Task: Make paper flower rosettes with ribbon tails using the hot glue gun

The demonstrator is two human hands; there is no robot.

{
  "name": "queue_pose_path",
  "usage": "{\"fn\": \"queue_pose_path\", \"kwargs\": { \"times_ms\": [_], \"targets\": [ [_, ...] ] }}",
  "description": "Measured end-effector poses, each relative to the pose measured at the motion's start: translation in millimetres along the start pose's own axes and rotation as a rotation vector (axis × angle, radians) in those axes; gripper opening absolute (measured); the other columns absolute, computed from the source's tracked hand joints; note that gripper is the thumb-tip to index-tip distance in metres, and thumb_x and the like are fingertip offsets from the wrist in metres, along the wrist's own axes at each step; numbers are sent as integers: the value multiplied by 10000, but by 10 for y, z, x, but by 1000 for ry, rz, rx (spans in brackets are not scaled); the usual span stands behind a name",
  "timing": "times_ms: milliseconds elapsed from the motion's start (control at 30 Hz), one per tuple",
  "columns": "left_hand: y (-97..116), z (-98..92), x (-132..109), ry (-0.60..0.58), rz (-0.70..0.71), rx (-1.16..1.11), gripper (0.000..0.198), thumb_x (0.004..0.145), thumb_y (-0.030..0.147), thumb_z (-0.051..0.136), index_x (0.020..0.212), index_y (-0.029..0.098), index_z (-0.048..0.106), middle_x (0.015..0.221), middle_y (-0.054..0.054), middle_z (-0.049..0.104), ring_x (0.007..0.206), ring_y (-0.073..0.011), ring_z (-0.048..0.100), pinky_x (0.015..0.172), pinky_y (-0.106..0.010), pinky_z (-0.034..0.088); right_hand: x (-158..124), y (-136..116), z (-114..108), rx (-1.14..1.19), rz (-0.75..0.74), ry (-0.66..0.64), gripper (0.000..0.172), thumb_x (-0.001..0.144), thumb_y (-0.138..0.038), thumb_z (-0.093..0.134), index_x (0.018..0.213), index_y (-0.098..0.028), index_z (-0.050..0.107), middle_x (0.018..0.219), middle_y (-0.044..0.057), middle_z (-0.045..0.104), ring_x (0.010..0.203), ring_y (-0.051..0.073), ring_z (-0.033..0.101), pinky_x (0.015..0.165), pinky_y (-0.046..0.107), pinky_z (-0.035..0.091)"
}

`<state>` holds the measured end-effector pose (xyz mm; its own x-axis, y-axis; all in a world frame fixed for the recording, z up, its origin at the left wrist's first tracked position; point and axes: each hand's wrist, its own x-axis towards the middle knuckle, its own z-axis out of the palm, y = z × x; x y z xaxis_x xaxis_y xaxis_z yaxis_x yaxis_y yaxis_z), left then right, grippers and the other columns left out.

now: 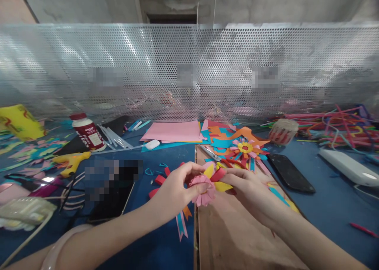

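The left hand point(174, 187) pinches the pleated pink paper rosette point(205, 197) beneath its thumb; at the rosette's upper right, the right hand point(244, 183) pinches a curled red paper petal point(218, 174).

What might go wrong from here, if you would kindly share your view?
The left hand has its thumb across the pink paper flower, so too much pressure might crease it. The right hand is at the red paper piece and the yellow paper piece; a tug could tear or bend them. The yellow-centred flower lies just beyond the right hand, so a stray movement could perhaps knock it.
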<state>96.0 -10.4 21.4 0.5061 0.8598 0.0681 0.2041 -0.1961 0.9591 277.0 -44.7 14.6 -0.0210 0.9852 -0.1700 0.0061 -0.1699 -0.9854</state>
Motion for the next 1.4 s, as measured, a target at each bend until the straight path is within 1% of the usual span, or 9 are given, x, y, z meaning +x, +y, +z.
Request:
{"fn": "queue_pose_path", "kwargs": {
  "times_ms": [300, 533, 733, 833, 900, 967, 1067, 1200, 1400],
  "targets": [
    [-65, 17, 43, 43, -6, -97, 272, 750, 315, 649, 957, 169, 550, 910, -25, 643, 846, -161, 603, 731, -264, 451, 162, 65, -125, -55, -150, 82, 273, 736, -396, 560, 827, -178, 698, 776, 27, 608, 696, 155, 473, 607, 279, 318],
    [-138, 34, 109, 222, 32, -143, 317, 722, 343, 679, 955, 169, 552, 916, -15, 634, 896, -170, 601, 783, -267, 455, 179, 70, -141, -81, -212, 157, 323, 766, -406, 545, 1006, -232, 675, 1014, 30, 624, 911, 198, 503, 759, 295, 338],
    [-163, 45, 141, 253, 84, -70, 312, 755, 379, 650, 953, 166, 538, 909, -22, 616, 874, -172, 593, 777, -294, 460, 183, 120, -115, -84, -238, 154, 310, 804, -441, 541, 1005, -240, 664, 1001, 30, 622, 950, 200, 515, 770, 294, 346],
    [-231, -8, 133, 283, 252, 127, 168, 808, 308, 605, 894, 178, 544, 852, -10, 601, 808, -146, 577, 728, -273, 451, 220, 158, -135, -61, -281, 142, 296, 838, -425, 501, 975, -215, 657, 1018, 51, 621, 963, 205, 527, 776, 302, 363],
    [-275, -71, 123, 296, 516, 306, 38, 834, 202, 560, 862, 188, 539, 831, -6, 597, 798, -136, 565, 724, -272, 437, 214, 147, -161, -44, -315, 127, 266, 846, -404, 496, 940, -211, 653, 1006, 51, 621, 975, 208, 529, 802, 310, 369],
    [-293, -142, 109, 276, 842, 489, 104, 830, 95, 516, 866, 190, 534, 817, -5, 607, 792, -133, 559, 746, -290, 422, 162, 97, -190, -80, -387, 97, 216, 855, -367, 493, 891, -221, 648, 976, 34, 610, 961, 197, 524, 839, 314, 357],
    [-280, -231, 73, 242, 1169, 731, 177, 794, 32, 532, 891, 179, 549, 805, -10, 649, 774, -137, 556, 776, -320, 402, 16, -7, -215, -306, -666, -4, 183, 879, -301, 451, 900, -234, 619, 939, 23, 565, 906, 180, 503, 829, 323, 358],
    [-307, -289, 29, 239, 1323, 914, 129, 794, 91, 563, 882, 181, 591, 844, -14, 692, 841, -162, 554, 808, -346, 389, -162, -41, -180, -708, -1006, -54, 206, 795, -202, 537, 1000, -213, 545, 962, 48, 519, 909, 198, 477, 786, 345, 383],
    [-413, -306, 33, 280, 1317, 913, 155, 833, 122, 500, 885, 212, 614, 862, 6, 704, 878, -161, 565, 835, -349, 386, -163, 133, -109, -1002, -1189, -35, 424, 742, -213, 653, 1131, -165, 491, 1004, 82, 569, 912, 227, 474, 786, 388, 416]
  ]
}}
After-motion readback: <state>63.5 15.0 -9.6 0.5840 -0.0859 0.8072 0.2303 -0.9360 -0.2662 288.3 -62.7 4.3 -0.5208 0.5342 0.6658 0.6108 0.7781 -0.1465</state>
